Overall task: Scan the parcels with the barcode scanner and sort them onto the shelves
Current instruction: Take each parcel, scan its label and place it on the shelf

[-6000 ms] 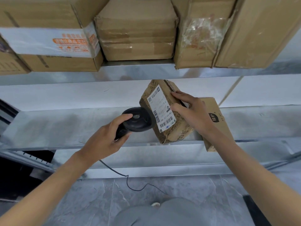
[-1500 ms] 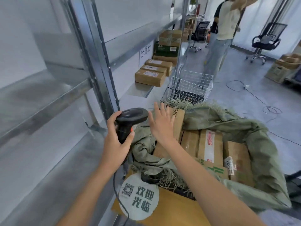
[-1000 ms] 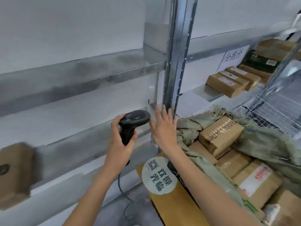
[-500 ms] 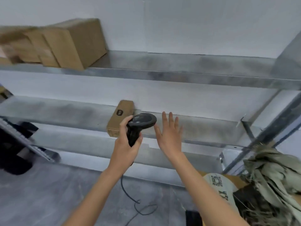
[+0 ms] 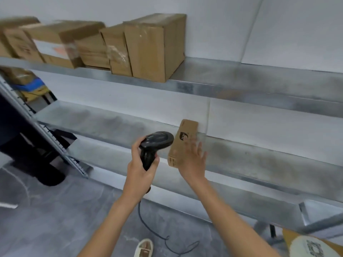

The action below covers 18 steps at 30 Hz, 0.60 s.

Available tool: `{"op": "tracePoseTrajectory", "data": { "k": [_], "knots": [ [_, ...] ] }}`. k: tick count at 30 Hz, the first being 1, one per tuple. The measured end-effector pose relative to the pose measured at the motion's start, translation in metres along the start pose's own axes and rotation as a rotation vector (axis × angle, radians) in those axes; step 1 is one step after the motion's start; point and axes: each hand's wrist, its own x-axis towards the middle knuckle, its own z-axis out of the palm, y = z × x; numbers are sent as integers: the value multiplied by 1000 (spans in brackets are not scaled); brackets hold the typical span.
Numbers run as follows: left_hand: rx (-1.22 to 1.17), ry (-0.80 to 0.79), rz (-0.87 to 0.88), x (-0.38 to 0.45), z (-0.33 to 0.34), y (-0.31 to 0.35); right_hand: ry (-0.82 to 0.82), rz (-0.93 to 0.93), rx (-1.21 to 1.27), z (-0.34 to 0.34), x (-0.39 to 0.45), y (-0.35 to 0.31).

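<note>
The left hand point(image 5: 141, 169) grips the scanner point(image 5: 155, 145) by its handle, head aimed right, its cable point(image 5: 157, 232) trailing to the floor. The right hand point(image 5: 193, 162) is open, fingers spread, holding nothing; it hovers in front of a slim parcel point(image 5: 182, 143) standing on edge on the middle shelf point(image 5: 259, 160). Whether it touches the parcel is unclear. More boxes point(image 5: 152, 47) sit together on the upper shelf point(image 5: 241, 82).

Risks: standing on a narrow edge, the parcel would likely tip or slide off the shelf front if the hand brushes it. The loose cable near the foot point(image 5: 143, 247) could snag a step and jerk the scanner.
</note>
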Motion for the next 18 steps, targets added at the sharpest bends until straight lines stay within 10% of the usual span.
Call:
{"op": "tracePoseTrajectory", "data": {
  "k": [18],
  "knots": [
    [-135,-268,-45,147,-77,-126,-45,378,-213,88,124,-17]
  ]
}}
